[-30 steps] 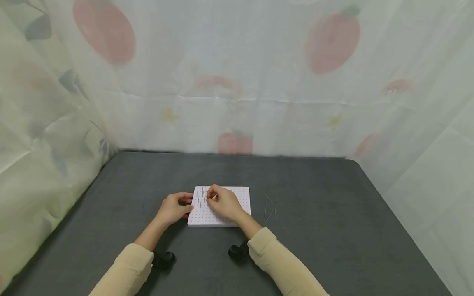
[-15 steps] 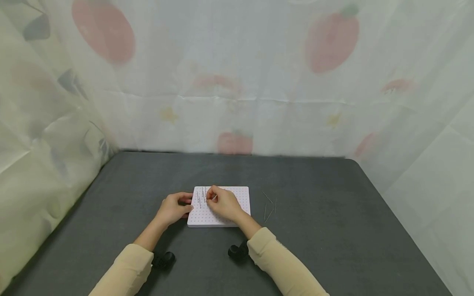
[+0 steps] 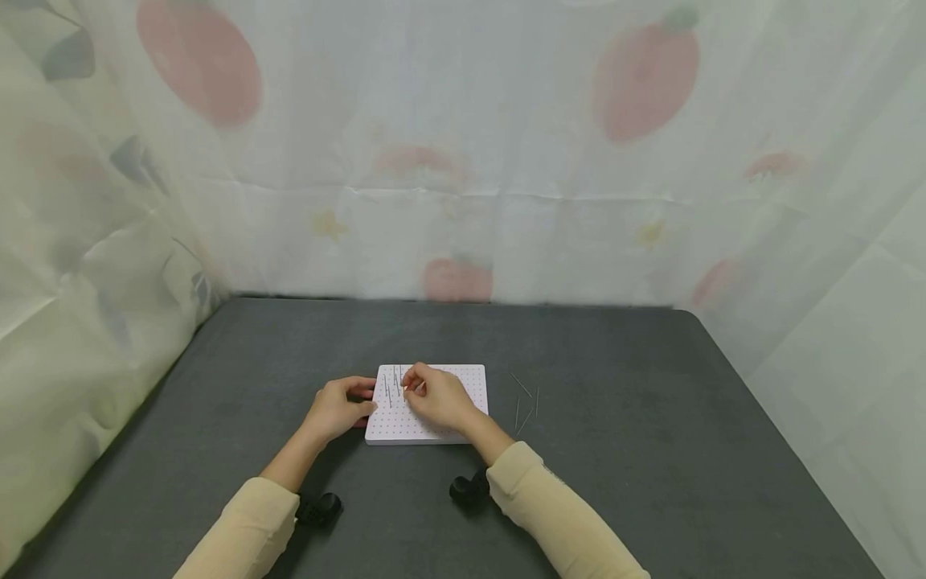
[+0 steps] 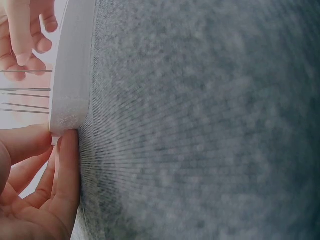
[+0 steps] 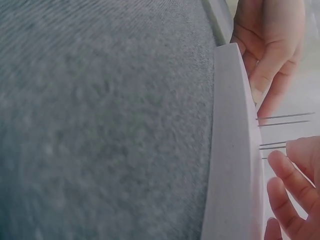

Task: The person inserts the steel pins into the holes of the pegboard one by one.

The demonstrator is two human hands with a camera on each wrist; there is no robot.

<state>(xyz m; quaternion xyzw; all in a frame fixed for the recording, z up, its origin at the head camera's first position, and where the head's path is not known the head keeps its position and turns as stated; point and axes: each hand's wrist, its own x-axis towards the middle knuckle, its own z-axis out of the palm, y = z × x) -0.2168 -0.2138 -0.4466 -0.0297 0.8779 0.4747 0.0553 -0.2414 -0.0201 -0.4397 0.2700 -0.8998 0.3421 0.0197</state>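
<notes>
A white board [image 3: 475,390] with rows of small holes lies on the dark table. My left hand [image 3: 335,412] grips its left edge, thumb on the top and fingers at the side and underneath, as the left wrist view shows. Several thin metal needles [image 3: 390,396] stand upright in the board's left part. My right hand [image 3: 440,398] is over the board just right of them. Its thumb and index finger pinch a needle [image 4: 37,71] whose lower end meets the board. In the right wrist view the fingertips [image 5: 278,159] partly cover that needle.
Several loose needles [image 3: 517,412] lie on the table to the right of the board. A black wrist camera [image 3: 469,489] sits under the right forearm, another black camera [image 3: 322,508] under the left. A printed curtain [image 3: 542,241] hangs behind the table.
My right fingers loosen slightly, and more of the needle shows below them. The left hand stays at the board's edge.
</notes>
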